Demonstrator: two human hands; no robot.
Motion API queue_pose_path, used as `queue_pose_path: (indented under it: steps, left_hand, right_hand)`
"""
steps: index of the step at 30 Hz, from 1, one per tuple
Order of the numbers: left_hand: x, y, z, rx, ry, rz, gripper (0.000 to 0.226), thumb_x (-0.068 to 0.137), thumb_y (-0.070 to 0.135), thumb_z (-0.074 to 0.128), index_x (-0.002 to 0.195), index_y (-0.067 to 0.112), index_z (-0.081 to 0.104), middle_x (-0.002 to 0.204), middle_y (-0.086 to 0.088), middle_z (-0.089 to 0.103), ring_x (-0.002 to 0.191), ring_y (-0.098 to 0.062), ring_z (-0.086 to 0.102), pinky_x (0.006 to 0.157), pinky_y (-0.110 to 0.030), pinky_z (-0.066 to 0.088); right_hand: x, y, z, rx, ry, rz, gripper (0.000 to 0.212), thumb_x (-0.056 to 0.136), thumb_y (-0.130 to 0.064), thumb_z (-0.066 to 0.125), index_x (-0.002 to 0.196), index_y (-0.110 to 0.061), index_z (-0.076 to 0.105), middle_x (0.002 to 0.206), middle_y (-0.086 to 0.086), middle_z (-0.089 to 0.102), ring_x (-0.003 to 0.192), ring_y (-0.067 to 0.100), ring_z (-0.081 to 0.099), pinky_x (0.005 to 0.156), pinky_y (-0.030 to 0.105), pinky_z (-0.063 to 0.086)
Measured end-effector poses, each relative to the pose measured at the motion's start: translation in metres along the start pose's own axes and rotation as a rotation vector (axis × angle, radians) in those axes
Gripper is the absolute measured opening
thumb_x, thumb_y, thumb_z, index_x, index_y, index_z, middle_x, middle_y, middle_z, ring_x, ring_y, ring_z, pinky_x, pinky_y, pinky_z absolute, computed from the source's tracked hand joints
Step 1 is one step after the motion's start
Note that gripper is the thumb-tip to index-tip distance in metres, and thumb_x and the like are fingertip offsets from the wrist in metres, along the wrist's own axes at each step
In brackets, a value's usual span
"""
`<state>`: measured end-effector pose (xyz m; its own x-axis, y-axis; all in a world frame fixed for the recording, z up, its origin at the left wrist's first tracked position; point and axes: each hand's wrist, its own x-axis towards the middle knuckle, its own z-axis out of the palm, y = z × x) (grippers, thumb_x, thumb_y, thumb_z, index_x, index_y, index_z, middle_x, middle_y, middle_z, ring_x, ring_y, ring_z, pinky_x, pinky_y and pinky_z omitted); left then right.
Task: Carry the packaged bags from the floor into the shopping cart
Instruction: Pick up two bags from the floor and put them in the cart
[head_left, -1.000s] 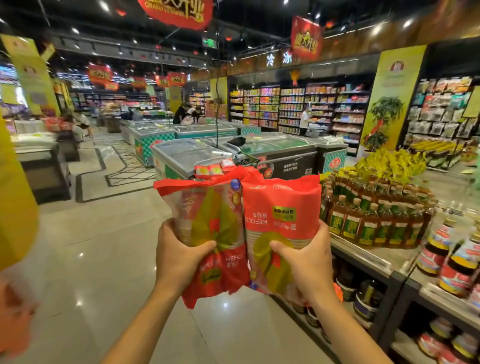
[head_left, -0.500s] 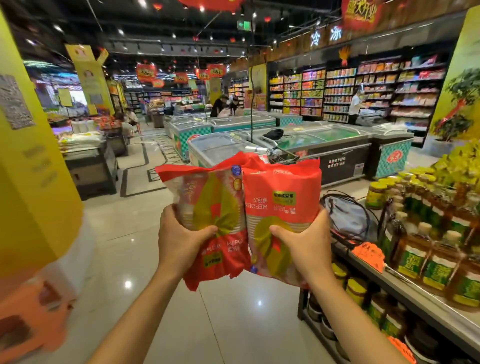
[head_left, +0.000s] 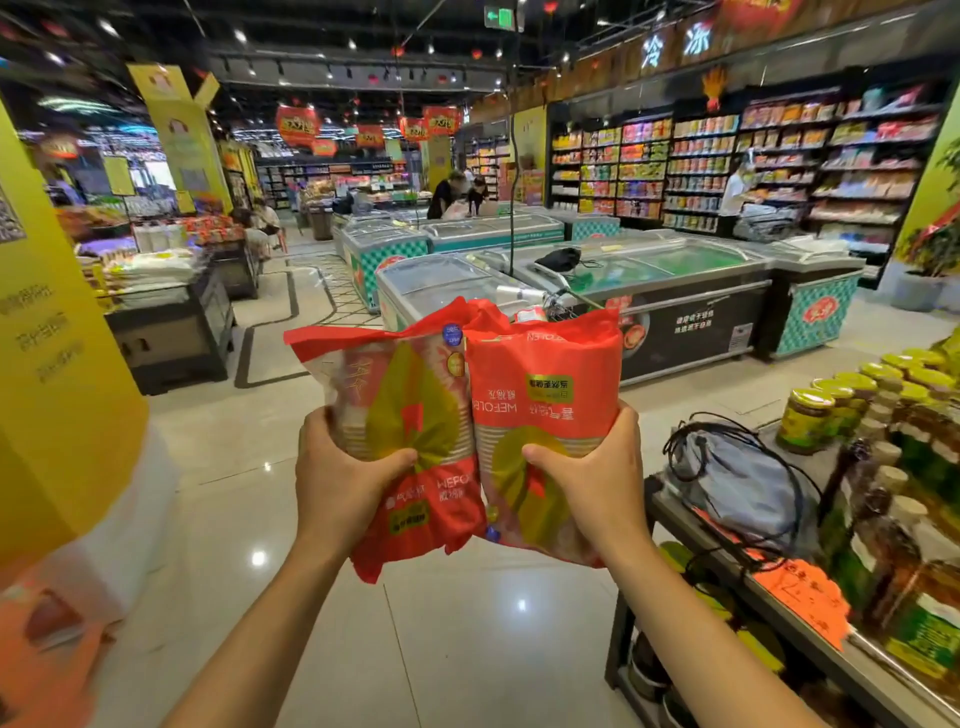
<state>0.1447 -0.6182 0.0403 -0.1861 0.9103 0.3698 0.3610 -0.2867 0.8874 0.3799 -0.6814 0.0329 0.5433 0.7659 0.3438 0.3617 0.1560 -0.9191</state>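
Held aloft over the tiled floor (head_left: 467, 623), touching side by side: left bag (head_left: 400, 410) in the curled fingers of the left hand (head_left: 343, 488), right bag (head_left: 545, 395) gripped by the right hand (head_left: 592, 478), freezer chests (head_left: 675, 291) beyond

Supermarket interior: rows of glass-topped chest freezers (head_left: 675, 265) mid-floor, tall dark wall shelves packed with colourful packets (head_left: 779, 156), and red hanging promo banners (head_left: 297, 124) overhead. At right, a grey metal shelf rack (head_left: 621, 639) holds yellow-lidded glass jars (head_left: 804, 421) and an orange paper price tag (head_left: 802, 597). Glossy pale tiled floor (head_left: 467, 623).

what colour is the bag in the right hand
Red bag with a yellow-green patch; best in head view.
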Motion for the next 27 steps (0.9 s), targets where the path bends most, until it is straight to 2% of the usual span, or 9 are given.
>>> queue_pose_path:
  steps: [5, 11, 16, 22, 27]
  left_hand:
    - [0.074, -0.033, 0.035, -0.004, -0.002, -0.004, 0.091, 0.064, 0.034, 0.098, 0.136, 0.025, 0.043, 0.13, 0.001, 0.057, 0.113, -0.02, 0.061, 0.088, -0.04, 0.058]
    - [0.173, -0.063, 0.074, -0.023, -0.026, -0.008, 0.091, 0.062, 0.038, 0.098, 0.134, 0.027, 0.044, 0.13, 0.002, 0.057, 0.113, -0.02, 0.062, 0.091, -0.046, 0.059]
    - [0.239, -0.079, 0.102, -0.053, -0.05, -0.015, 0.092, 0.059, 0.042, 0.097, 0.133, 0.029, 0.043, 0.129, 0.002, 0.057, 0.113, -0.022, 0.062, 0.09, -0.049, 0.059]
    - [0.293, -0.089, 0.136, -0.082, -0.081, -0.011, 0.09, 0.064, 0.033, 0.097, 0.136, 0.025, 0.044, 0.131, -0.001, 0.057, 0.115, -0.024, 0.061, 0.093, -0.05, 0.058]
    - [0.335, -0.101, 0.174, -0.09, -0.098, -0.022, 0.095, 0.062, 0.037, 0.097, 0.138, 0.025, 0.042, 0.134, -0.001, 0.056, 0.117, -0.024, 0.061, 0.094, -0.051, 0.058]
  right_hand:
    - [0.064, 0.016, 0.044, -0.004, 0.01, 0.013, 0.089, 0.056, -0.049, 0.09, 0.127, -0.039, 0.037, 0.123, -0.009, 0.055, 0.114, 0.018, 0.059, 0.096, 0.052, 0.055]
    - [0.145, 0.026, 0.103, -0.024, 0.031, 0.018, 0.09, 0.066, -0.035, 0.095, 0.135, -0.028, 0.038, 0.127, -0.005, 0.055, 0.114, 0.018, 0.06, 0.093, 0.047, 0.058]
    - [0.2, 0.036, 0.14, -0.042, 0.048, 0.017, 0.093, 0.066, -0.04, 0.094, 0.138, -0.03, 0.036, 0.128, -0.006, 0.054, 0.116, 0.017, 0.059, 0.094, 0.046, 0.058]
    - [0.256, 0.054, 0.166, -0.072, 0.076, 0.011, 0.095, 0.061, -0.048, 0.092, 0.136, -0.033, 0.035, 0.127, -0.008, 0.053, 0.115, 0.017, 0.059, 0.093, 0.047, 0.059]
    - [0.307, 0.077, 0.183, -0.07, 0.087, 0.02, 0.094, 0.066, -0.043, 0.094, 0.138, -0.034, 0.035, 0.129, -0.008, 0.053, 0.115, 0.016, 0.059, 0.094, 0.045, 0.059]
